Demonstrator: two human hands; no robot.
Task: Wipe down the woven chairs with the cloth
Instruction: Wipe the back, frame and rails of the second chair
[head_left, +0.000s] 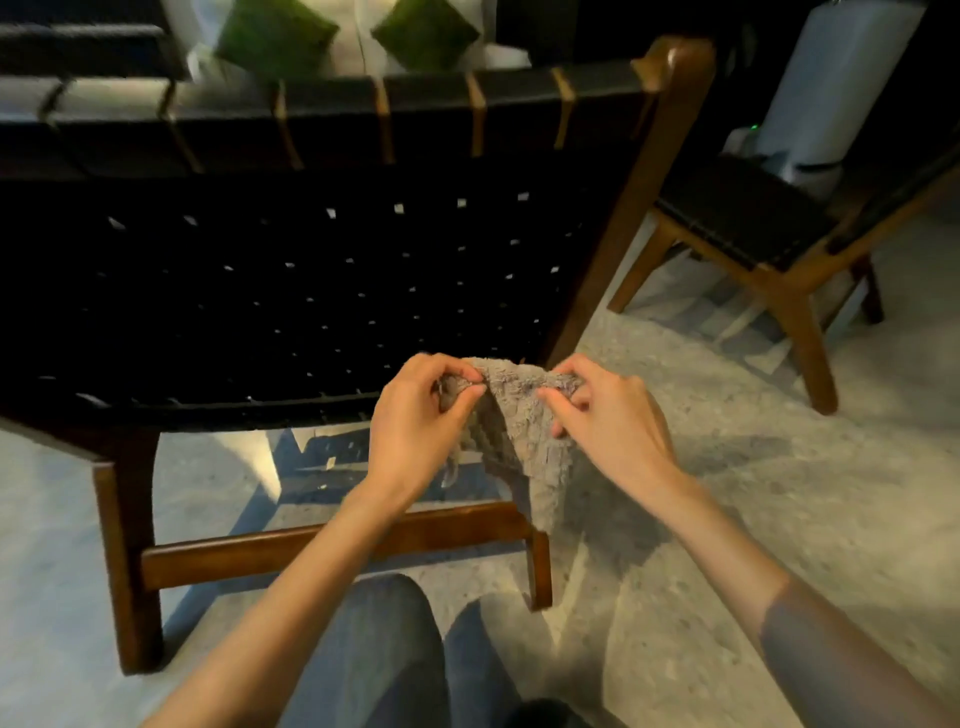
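- The person faces the nearer woven chair (311, 291) from what looks like its rear side, with both arms stretched forward
- The cloth (519, 441) is held in the air between the hands, just in front of the black webbing, and I judge it is not touching the chair
- The left hand (415, 415) pinches one end of the top edge and the right hand (608, 415) pinches the other, fingers curled tight, so the grey pile hangs loose below
- To me this grip looks like opening or refolding the cloth to get a fresh face before wiping
- A second woven chair (753, 218) stands well apart to the right on the pale floor (779, 493), probably next in line
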